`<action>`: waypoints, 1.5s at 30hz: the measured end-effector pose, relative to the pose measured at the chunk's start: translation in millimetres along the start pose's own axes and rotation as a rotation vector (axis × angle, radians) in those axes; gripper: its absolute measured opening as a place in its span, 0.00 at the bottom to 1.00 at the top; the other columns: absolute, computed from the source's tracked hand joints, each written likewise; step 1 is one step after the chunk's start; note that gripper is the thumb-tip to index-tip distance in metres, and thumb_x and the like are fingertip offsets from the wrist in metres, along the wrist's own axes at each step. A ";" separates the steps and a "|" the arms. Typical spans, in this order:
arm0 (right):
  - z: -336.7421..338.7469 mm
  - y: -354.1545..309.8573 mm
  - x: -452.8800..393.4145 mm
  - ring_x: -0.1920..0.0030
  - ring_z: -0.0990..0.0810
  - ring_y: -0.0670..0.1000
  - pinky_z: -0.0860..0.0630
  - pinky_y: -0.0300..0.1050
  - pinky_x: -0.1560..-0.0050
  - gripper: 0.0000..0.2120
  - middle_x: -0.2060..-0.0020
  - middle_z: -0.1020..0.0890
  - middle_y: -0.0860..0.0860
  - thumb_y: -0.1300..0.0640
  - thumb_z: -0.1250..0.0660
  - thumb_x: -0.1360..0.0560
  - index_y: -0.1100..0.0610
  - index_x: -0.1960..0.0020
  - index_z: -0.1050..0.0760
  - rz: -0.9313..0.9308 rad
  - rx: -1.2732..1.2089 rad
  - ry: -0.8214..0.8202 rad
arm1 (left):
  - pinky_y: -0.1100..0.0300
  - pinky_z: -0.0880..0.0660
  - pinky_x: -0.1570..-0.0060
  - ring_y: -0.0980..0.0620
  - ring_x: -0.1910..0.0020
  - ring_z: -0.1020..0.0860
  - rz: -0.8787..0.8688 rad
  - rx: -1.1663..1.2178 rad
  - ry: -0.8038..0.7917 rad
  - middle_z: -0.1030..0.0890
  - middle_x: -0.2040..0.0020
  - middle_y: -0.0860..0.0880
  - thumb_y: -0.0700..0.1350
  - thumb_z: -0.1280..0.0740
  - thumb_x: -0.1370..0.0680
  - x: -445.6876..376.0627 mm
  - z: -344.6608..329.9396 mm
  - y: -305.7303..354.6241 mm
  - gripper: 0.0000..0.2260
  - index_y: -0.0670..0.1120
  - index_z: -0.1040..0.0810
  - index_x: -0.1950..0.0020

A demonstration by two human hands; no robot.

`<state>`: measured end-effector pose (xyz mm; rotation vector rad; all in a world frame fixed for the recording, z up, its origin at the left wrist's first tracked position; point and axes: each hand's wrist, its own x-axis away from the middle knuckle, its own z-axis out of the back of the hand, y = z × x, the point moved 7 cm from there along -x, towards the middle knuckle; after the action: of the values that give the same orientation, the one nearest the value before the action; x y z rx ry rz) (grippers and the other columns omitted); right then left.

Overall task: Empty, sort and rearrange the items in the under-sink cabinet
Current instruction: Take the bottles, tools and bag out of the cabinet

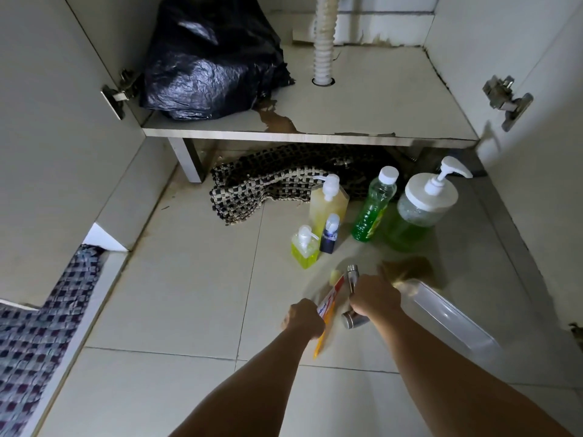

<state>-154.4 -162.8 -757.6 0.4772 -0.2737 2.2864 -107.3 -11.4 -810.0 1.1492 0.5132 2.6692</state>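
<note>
A crinkled, glossy black plastic bag sits on the shelf, whose pale laminate is peeling at the front edge. The ribbed white plastic hose looks matt. Below, a coarse woven mat lies on smooth, faintly shiny floor tiles. The bottles are clear plastic; the tap is polished metal.

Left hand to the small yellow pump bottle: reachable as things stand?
Probably not right away. The path looks open: bare tile lies between the left hand and the yellow pump bottle. But the hand is closed on a toothpaste tube, so it would likely have to put that down first.
</note>
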 end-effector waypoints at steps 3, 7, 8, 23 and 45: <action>3.3 4.3 0.5 0.39 0.23 0.54 0.25 0.45 0.47 0.14 0.42 0.21 0.52 0.56 0.40 0.23 0.56 0.40 0.25 -0.016 0.007 -0.004 | 0.57 0.26 0.48 0.44 0.41 0.22 0.011 0.015 0.001 0.23 0.40 0.45 0.41 0.31 0.27 -1.9 -1.7 0.4 0.17 0.47 0.24 0.38; 11.8 5.2 1.5 0.40 0.22 0.54 0.25 0.44 0.47 0.13 0.42 0.21 0.53 0.56 0.38 0.24 0.57 0.41 0.25 -0.028 -0.018 0.003 | 0.53 0.29 0.40 0.45 0.39 0.25 0.014 -0.020 0.024 0.24 0.38 0.46 0.44 0.32 0.26 -1.8 -0.6 4.6 0.17 0.47 0.27 0.37; 14.4 4.3 0.2 0.40 0.22 0.54 0.25 0.44 0.47 0.13 0.42 0.21 0.53 0.56 0.38 0.25 0.57 0.41 0.24 -0.024 -0.025 0.002 | 0.52 0.32 0.39 0.45 0.38 0.26 0.015 -0.048 0.032 0.24 0.38 0.46 0.44 0.33 0.25 -1.2 0.7 6.1 0.17 0.47 0.27 0.37; 93.7 -38.9 -4.8 0.78 0.28 0.46 0.35 0.39 0.73 0.10 0.71 0.19 0.51 0.59 0.38 0.26 0.56 0.66 0.29 0.085 -0.347 -0.089 | 0.61 0.26 0.57 0.48 0.48 0.22 -0.178 -0.378 -0.170 0.20 0.41 0.45 0.54 0.32 0.25 5.2 69.7 6.7 0.20 0.43 0.22 0.39; 360.2 -283.6 -131.7 0.37 0.27 0.51 0.29 0.41 0.43 0.47 0.38 0.27 0.50 0.38 0.22 0.42 0.53 0.30 0.37 0.615 -0.594 0.422 | 0.44 0.27 0.41 0.36 0.37 0.29 -0.256 0.742 0.927 0.31 0.33 0.39 0.58 0.23 0.37 -49.5 484.9 29.7 0.45 0.44 0.41 0.28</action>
<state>227.6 -176.8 -472.2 -0.4522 -0.9449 2.6369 279.8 61.5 -521.4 -0.1958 1.7361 2.6686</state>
